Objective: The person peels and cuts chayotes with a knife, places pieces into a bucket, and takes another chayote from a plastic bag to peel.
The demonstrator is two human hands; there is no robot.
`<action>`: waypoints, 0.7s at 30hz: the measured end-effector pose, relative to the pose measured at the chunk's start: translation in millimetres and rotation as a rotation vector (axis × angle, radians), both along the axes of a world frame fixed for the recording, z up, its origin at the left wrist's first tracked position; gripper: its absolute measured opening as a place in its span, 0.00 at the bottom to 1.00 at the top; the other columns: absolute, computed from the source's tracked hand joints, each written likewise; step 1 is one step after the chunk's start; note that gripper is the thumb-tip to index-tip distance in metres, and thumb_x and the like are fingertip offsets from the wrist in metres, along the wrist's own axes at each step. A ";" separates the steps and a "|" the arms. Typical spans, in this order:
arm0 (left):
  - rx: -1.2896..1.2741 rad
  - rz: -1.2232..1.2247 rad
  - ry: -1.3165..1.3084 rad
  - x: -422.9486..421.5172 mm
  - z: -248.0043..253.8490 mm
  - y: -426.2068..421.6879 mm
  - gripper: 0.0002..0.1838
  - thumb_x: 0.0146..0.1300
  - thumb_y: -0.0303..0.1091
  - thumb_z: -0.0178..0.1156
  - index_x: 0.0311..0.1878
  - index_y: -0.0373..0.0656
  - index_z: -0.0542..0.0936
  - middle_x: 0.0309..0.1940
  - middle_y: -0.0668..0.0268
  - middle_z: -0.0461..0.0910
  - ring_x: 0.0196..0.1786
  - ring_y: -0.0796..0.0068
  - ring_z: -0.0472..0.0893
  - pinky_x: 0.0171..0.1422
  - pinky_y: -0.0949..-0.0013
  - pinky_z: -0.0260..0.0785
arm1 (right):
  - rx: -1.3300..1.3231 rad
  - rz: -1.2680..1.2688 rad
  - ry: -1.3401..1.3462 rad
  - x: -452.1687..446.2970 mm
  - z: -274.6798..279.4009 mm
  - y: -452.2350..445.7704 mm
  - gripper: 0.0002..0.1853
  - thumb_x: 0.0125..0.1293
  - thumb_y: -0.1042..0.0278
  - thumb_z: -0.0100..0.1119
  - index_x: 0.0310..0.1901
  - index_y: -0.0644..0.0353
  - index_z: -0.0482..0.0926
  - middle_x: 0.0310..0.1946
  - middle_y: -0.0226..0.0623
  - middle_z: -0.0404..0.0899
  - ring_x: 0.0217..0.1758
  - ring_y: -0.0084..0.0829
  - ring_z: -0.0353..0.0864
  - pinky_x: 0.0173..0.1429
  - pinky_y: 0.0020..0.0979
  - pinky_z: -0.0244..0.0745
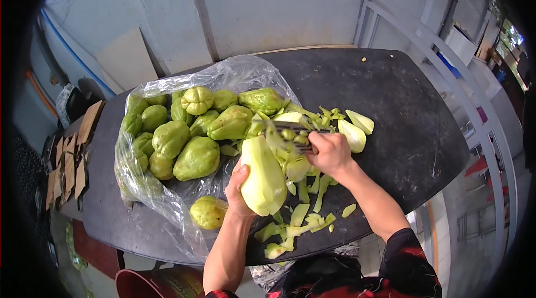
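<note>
Clock directions are taken from the peeled fruit [263, 178], 12 o'clock being away from the person. The fruit is held above the tabletop [407, 113], narrow end near 12, broad end near 6.

The left hand [239, 189] has a firm grip on it from 8 o'clock, thumb along its side, forearm rising from 7. The right hand [329, 153], between 2 and 3 o'clock, has its grip closed on a tool [290, 125] reaching towards 1 o'clock; its forearm slants in from 4. The tool is blurred and appears to be a blade, though its edge and any contact with the fruit cannot be confirmed.

The left fingers are largely hidden behind the fruit. Green fruits [196, 158] fill a clear plastic bag [254, 69] at 10 o'clock, the lower ones partly obscured. Peelings [301, 222] lie at 5 o'clock, pale cut pieces [353, 135] at 2. A red bucket [139, 284] between 7 and 8 is cut off by the lower edge of view.
</note>
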State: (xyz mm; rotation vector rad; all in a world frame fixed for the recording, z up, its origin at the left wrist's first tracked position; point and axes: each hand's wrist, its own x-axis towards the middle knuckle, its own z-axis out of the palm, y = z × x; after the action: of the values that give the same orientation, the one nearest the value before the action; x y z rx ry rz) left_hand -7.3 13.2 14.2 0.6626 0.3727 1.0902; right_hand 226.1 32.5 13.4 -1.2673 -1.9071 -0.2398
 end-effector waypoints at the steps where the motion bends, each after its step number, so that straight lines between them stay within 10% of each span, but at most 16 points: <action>1: 0.029 0.002 -0.007 0.8 2.0 -0.1 0.42 0.59 0.54 0.62 0.72 0.38 0.66 0.53 0.55 0.79 0.51 0.64 0.82 0.53 0.62 0.78 | -0.018 -0.020 0.028 4.2 -1.4 0.7 0.13 0.47 0.73 0.70 0.23 0.59 0.71 0.14 0.35 0.74 0.17 0.39 0.78 0.22 0.38 0.70; 5: 0.064 -0.003 0.005 -1.4 -8.1 5.9 0.41 0.66 0.62 0.53 0.76 0.50 0.62 0.44 0.53 0.80 0.37 0.58 0.82 0.39 0.53 0.75 | -0.048 -0.033 0.066 4.0 6.6 -3.8 0.12 0.50 0.70 0.70 0.24 0.59 0.73 0.13 0.37 0.73 0.17 0.40 0.78 0.23 0.38 0.70; 11: -0.238 0.137 -0.311 3.8 12.7 8.3 0.32 0.77 0.62 0.40 0.66 0.46 0.73 0.57 0.51 0.78 0.55 0.57 0.78 0.53 0.53 0.71 | -0.037 0.019 0.142 -8.1 7.8 -9.1 0.13 0.52 0.69 0.71 0.24 0.60 0.72 0.13 0.38 0.73 0.17 0.40 0.77 0.23 0.39 0.70; 21: -0.250 0.152 -0.318 -3.8 -1.2 11.1 0.34 0.64 0.64 0.57 0.62 0.47 0.77 0.53 0.58 0.81 0.56 0.59 0.80 0.64 0.52 0.73 | 0.284 0.305 -0.149 -36.0 24.5 -32.5 0.10 0.42 0.72 0.59 0.19 0.56 0.65 0.13 0.31 0.61 0.15 0.31 0.68 0.20 0.32 0.62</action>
State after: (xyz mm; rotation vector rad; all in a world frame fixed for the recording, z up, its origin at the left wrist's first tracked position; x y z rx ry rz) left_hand -11.1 24.3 13.0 0.2358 0.2807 1.2469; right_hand 190.2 0.0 38.0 -0.7785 -2.0759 -0.4365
